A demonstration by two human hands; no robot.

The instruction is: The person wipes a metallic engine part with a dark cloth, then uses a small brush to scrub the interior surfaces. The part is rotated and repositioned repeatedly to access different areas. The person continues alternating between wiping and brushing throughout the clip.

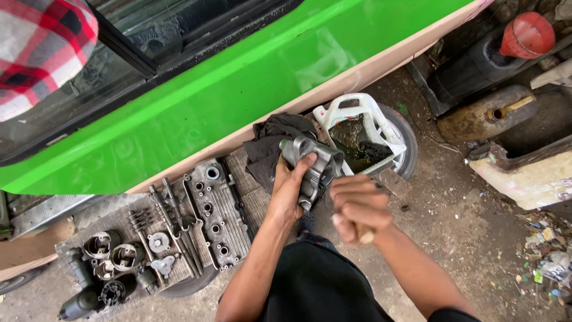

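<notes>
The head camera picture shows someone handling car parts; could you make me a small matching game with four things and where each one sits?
Things:
1. grey metal housing
2. valve cover
3. white container
4. red funnel

Places:
A. top right corner, on a dark can
B. gripped in the left hand
C. flat on the metal plate, beside the pistons
D. on the ground, holding dark liquid

Pairs: 1-B, 2-C, 3-D, 4-A

A green vehicle panel (238,83), a grey cylinder head cover (217,211) and pistons (113,250).
</notes>
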